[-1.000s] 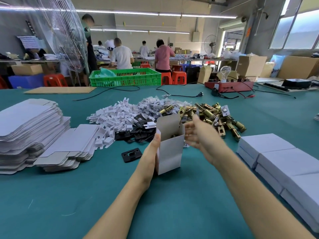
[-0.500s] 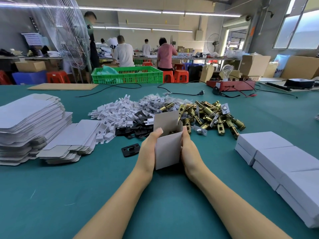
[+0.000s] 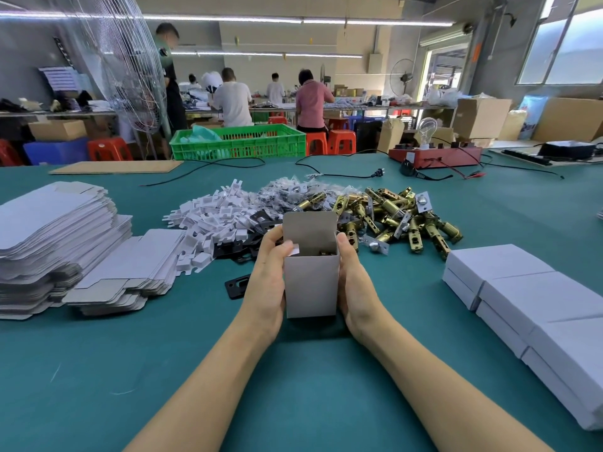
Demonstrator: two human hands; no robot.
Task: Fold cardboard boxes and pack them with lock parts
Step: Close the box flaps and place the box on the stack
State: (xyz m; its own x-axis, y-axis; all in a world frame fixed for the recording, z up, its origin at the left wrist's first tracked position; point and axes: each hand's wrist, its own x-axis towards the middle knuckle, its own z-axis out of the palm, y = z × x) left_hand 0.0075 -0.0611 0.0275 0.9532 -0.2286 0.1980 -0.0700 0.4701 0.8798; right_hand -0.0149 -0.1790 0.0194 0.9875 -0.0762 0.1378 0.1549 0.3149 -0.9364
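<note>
Your left hand and right hand now both clasp the upright box, fingers curled around its sides; a second ago the right was reaching away. It stands on the bench, lid up, a brass part inside, ready for closing.

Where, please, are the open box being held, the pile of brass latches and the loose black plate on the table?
open box (image 3: pixel 311 285): head view, on its plain front wall.
brass latches (image 3: pixel 391 213): head view, middle of the pile.
black plate (image 3: pixel 235 285): head view, on its flat face.
</note>
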